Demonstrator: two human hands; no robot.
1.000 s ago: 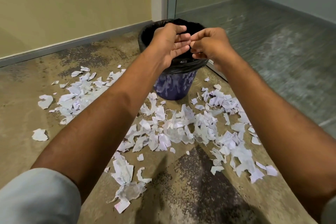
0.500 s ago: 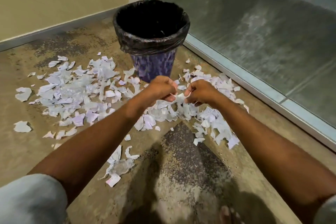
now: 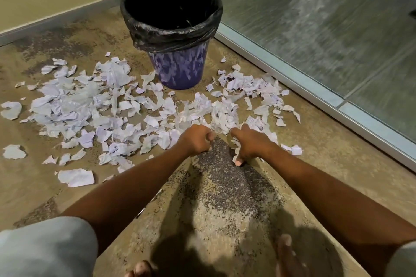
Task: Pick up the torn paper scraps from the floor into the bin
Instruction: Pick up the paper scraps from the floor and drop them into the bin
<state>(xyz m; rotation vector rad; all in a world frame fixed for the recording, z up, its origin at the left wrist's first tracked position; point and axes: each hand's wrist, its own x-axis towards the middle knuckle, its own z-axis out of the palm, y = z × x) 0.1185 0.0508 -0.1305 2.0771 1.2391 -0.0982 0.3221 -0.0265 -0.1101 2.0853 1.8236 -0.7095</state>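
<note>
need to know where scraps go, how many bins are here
1: a purple bin with a black liner stands at the far edge of the paper scraps, beside the glass partition.

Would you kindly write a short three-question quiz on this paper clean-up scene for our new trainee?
1. True or false: the bin lies tipped on its side.
2. Where are the left hand and the right hand? A: above the bin. B: low, at the near edge of the paper scraps on the floor. C: out of the picture.
3. Fill in: the liner folded over the bin's rim is ____ in colour.
Key: 1 false; 2 B; 3 black.
</note>
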